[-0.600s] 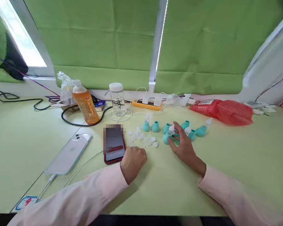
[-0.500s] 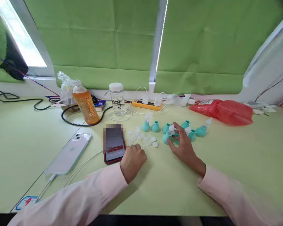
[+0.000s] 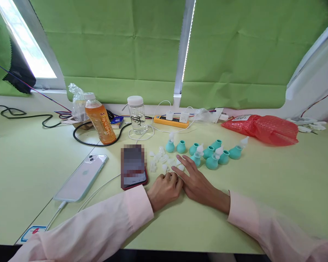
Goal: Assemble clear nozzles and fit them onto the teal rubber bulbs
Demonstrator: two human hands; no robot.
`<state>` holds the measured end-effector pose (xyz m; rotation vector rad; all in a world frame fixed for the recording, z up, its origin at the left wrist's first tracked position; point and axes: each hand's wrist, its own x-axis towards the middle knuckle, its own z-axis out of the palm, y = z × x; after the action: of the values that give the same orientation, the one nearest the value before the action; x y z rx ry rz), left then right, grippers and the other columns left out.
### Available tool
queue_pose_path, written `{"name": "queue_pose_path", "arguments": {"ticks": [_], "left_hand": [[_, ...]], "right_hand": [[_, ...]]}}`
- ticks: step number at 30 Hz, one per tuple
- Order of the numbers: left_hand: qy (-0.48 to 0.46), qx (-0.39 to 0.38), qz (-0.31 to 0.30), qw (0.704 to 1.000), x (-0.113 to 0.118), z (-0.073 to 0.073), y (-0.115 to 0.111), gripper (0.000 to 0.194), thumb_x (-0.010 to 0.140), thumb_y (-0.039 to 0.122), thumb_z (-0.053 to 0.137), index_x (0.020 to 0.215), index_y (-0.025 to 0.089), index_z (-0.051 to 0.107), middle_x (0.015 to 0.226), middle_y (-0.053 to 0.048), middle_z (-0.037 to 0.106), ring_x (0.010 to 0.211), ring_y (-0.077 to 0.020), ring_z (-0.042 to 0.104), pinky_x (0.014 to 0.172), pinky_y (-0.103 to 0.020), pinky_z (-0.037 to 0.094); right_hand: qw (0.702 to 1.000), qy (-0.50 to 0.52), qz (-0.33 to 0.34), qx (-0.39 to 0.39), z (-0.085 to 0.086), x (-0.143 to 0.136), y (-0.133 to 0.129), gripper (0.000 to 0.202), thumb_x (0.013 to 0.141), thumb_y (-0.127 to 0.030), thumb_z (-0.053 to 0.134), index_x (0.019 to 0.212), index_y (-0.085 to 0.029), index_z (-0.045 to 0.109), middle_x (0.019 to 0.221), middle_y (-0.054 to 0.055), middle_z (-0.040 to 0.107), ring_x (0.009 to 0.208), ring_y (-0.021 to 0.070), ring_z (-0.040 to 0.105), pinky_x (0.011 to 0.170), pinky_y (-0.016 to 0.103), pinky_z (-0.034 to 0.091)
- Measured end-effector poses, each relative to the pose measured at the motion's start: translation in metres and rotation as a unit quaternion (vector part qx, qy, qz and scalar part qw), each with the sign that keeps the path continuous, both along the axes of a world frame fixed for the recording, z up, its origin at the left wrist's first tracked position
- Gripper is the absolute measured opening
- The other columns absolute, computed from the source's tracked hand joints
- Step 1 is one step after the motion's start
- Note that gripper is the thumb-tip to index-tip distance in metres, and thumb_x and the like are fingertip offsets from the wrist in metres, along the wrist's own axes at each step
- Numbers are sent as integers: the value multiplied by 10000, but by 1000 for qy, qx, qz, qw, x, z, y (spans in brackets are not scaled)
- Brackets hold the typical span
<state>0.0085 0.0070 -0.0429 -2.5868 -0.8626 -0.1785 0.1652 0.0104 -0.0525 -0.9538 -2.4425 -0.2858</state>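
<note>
Tabletop (image 3: 276,189), pale green, carries all of it. Largest loose items: red bag (image 3: 262,128) far right, two phones, one pale (image 3: 80,177) face down at left, one red-cased (image 3: 133,168) face up just left of the hands; orange bottle (image 3: 101,122), clear jar (image 3: 137,114) and yellow power strip (image 3: 171,121) along the back. Teal bulbs (image 3: 211,162): about nine, in a loose row running left to right beyond the right hand, four with white tips fitted. Clear caps (image 3: 164,162): roughly a dozen in a scatter, exact count not readable, lying just ahead of both hands, between red phone and bulbs. Right hand (image 3: 195,183) lies flat and spread, palm down, holding nothing, forefinger stretched forward-left with its tip among the nearest caps. Left hand (image 3: 166,189) loosely curled, knuckles up, touching the right; whether it encloses anything cannot be told. Caps nearer the right fingertip; bulbs farther, forward-right.
</note>
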Motion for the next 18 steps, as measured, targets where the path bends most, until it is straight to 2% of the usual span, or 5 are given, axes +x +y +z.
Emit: {"name": "queue_pose_path", "arguments": {"ticks": [3, 6, 11, 15, 18], "left_hand": [[-20, 10, -13, 1000, 0, -5, 2, 229, 797, 49, 318, 785, 87, 543, 751, -103, 576, 656, -201, 569, 435, -264, 462], [-35, 4, -4, 999, -2, -6, 4, 237, 810, 59, 306, 835, 78, 541, 839, -125, 572, 729, -209, 560, 450, -253, 472], [-13, -53, 33, 998, -4, -1, 5, 254, 830, 68, 275, 903, 91, 517, 933, -128, 543, 819, -220, 527, 483, -264, 495], [-19, -78, 68, 994, -5, 1, 7, 226, 827, 70, 290, 908, 119, 495, 948, -105, 526, 844, -217, 508, 517, -285, 510], [-29, -92, 75, 993, -5, 1, 8, 193, 818, 74, 321, 894, 125, 491, 930, -92, 526, 862, -214, 500, 542, -283, 513]], "right_hand": [[998, -17, -10, -60, -6, -4, 11, 529, 686, -41, 408, 1210, -94, 363, 1335, 194, 205, 1237, 312, 154, 930, 507, 304], [995, -11, -11, -101, -12, -3, 19, 465, 739, -68, 379, 1203, -107, 373, 1258, 163, 353, 1197, 262, 264, 934, 473, 326], [994, 45, -11, -101, -15, -2, 19, 324, 800, -68, 333, 1083, -134, 474, 1047, 118, 518, 1028, 216, 432, 859, 407, 407], [991, 93, -24, -92, -14, -1, 19, 226, 810, -102, 363, 965, -152, 521, 894, 90, 552, 876, 210, 486, 740, 380, 449], [989, 108, -41, -87, -14, -1, 19, 202, 800, -122, 400, 958, -155, 520, 865, 80, 552, 844, 210, 486, 706, 365, 451]]}}
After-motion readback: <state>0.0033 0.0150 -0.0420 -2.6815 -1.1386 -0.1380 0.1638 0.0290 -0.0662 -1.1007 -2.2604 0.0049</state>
